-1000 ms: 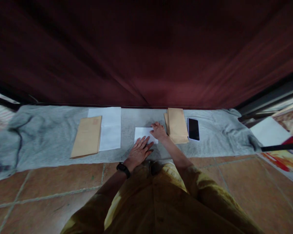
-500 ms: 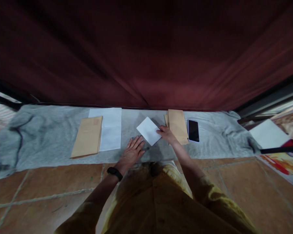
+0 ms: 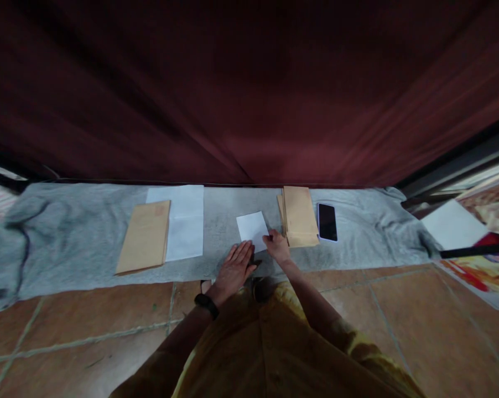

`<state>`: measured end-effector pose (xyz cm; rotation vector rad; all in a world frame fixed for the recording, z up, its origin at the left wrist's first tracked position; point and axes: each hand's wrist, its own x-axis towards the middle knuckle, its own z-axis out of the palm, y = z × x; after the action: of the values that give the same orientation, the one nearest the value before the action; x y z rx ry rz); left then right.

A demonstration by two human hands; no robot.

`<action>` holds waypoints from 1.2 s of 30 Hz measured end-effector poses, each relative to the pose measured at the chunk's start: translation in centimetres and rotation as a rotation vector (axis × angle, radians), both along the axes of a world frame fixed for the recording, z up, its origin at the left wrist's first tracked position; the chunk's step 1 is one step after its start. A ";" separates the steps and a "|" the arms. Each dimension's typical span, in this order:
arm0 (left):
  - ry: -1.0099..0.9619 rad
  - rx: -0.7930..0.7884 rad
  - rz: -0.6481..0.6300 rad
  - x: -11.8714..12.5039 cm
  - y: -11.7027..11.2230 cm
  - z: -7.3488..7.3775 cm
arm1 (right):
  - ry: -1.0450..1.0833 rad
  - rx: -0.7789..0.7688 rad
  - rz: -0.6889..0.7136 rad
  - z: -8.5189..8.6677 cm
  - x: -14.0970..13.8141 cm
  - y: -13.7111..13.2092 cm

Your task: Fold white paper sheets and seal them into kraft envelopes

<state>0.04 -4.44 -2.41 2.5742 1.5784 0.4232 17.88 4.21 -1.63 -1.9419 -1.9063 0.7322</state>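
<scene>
A small folded sheet of white paper (image 3: 251, 225) lies on the grey cloth in front of me, slightly turned. My right hand (image 3: 278, 247) pinches its lower right edge between thumb and fingers. My left hand (image 3: 234, 267) lies flat, fingers stretched out, with the fingertips at the paper's lower left corner. A dark band circles the left wrist. Just right of my right hand is a stack of brown envelopes (image 3: 301, 213). Part of the paper's lower edge is hidden by my hands.
Grey cloth (image 3: 220, 207) covers the narrow surface. At left, more brown envelopes (image 3: 145, 235) overlap larger white sheets (image 3: 187, 221). A phone (image 3: 327, 222) lies at right. A dark red curtain (image 3: 249, 110) hangs behind; the floor (image 3: 108, 309) is tiled.
The folded paper has come closer to me and turned from a diamond position to a straighter one. My left hand has moved right onto its corner; my right hand has moved down with it.
</scene>
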 end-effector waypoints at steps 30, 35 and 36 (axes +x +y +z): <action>0.026 0.005 -0.021 -0.5 0.0 -1.4 | -0.097 0.320 0.715 -1.3 -5.0 4.5; -0.001 -0.015 -0.017 -0.6 0.0 -0.7 | -0.114 0.295 0.513 -1.8 -4.1 5.4; -0.012 -0.020 -0.013 -0.5 0.0 -0.5 | -0.121 0.279 0.466 -1.7 -3.7 5.5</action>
<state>-0.51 -4.48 -2.94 2.5608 1.5532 0.4184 14.14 9.76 -3.36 -1.4186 -2.4226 0.4347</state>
